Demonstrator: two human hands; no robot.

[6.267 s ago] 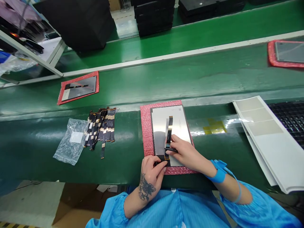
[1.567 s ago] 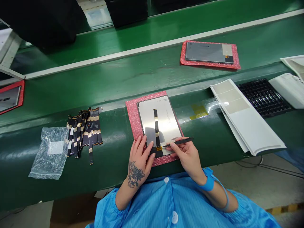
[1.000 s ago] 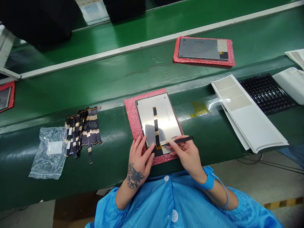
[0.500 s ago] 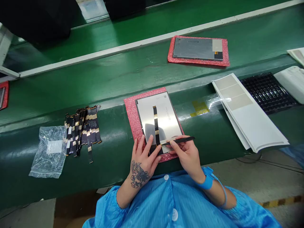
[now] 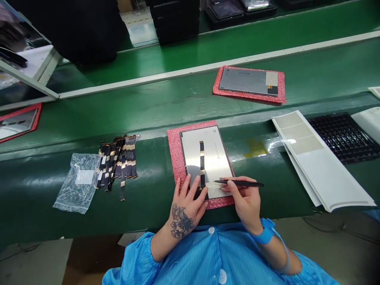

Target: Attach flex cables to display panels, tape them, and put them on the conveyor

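A silver display panel [image 5: 212,156] lies on a pink bubble-wrap mat [image 5: 175,158] in front of me. A black and gold flex cable [image 5: 202,162] runs down its middle. My left hand [image 5: 187,200] rests flat on the panel's near left corner, fingers spread, fingertips beside the cable's lower end. My right hand [image 5: 245,198] pinches black tweezers [image 5: 239,183], whose tip points left at the panel's near edge close to the cable.
A pile of several flex cables [image 5: 118,160] and a clear plastic bag [image 5: 78,182] lie to the left. White sheets [image 5: 320,166] and a black grid tray [image 5: 346,136] sit to the right. Two more panels on pink mats [image 5: 249,81] [image 5: 18,122] ride the belt behind.
The tweezers have drawn back slightly to the right from the cable's end. My left fingers stay spread on the panel. The far panel has drifted left along the belt over the earlier frames.
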